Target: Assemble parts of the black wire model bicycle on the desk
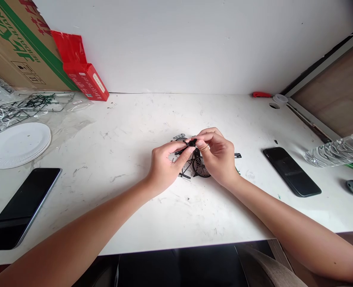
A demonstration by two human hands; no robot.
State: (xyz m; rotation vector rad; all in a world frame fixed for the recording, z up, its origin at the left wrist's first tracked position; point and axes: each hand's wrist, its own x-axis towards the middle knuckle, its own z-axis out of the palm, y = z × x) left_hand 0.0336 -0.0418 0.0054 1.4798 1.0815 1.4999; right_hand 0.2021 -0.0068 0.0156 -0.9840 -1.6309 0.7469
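Between the fingertips of the left hand (164, 167) and right hand (221, 160), both pinching with thumb and finger, is a small black part (191, 143), presumably gripped from two sides for steadiness. Below the fingers shows a spoked wheel (200, 166). Well right stands or lies a clear bottle (338, 149); far left, a red packet (86, 79). Contents: cannot tell.

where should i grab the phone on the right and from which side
Probably from above with the right hand, the nearer one, though it is busy with a small black part. Pinch across the middle of the phone, on both long edges: it lies flat and slim on the table, and those edges look free, the clear bottle being apart from it.
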